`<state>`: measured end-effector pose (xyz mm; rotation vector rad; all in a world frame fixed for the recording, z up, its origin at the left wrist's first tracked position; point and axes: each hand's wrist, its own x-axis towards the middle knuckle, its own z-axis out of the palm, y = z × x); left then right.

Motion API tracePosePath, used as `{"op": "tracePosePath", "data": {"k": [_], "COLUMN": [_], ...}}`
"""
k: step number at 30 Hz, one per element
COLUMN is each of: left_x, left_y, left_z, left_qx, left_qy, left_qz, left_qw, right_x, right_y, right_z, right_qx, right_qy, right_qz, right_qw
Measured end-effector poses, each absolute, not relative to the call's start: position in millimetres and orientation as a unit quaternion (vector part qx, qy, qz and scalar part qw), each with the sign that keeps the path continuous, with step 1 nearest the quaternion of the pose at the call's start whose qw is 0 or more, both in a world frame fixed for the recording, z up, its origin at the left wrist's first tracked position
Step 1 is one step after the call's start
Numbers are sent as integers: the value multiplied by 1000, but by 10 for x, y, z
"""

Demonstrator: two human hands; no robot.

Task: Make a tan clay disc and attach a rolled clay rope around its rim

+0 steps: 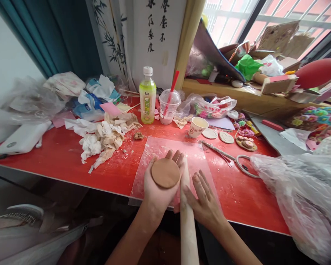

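Your left hand lies palm up over the plastic sheet, fingers spread flat — a round clay disc rests on the palm, not clamped. Your right hand sits palm down, fingers loosely apart, just beside the rolling pin — gripping nothing. A paper cup stands farther back on the red table

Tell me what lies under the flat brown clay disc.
The clay disc rests on the open palm of the left hand. Only the fingertips show past its edge; the palm's middle is covered. Below the hand lies a clear plastic sheet on the red table.
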<state>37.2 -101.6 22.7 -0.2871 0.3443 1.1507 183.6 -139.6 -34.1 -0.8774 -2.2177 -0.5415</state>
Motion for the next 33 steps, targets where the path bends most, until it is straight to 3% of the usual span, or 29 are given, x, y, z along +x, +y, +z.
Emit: {"op": "tracePosePath", "data": {"k": [9,15,23,33], "left_x": [200,113,31,133], "left_y": [-1049,-1114,-1178,-1133], "left_z": [184,160,105,119], "left_qx": [-128,-127,-135,-128], "left_qy": [273,267,197,233], "left_qz": [465,479,532,519], "left_qw": [832,827,812,813], "right_x": [1997,2249,2203,2197], "right_y": [-1406,-1324,-1400,-1307], "right_z": [-334,-301,-115,10], "right_qx": [-434,-462,-580,-532], "right_qy": [-769,-737,-695,-738], "right_qz": [-100,-121,-190,-188], "right_qw": [459,478,380,369]}}
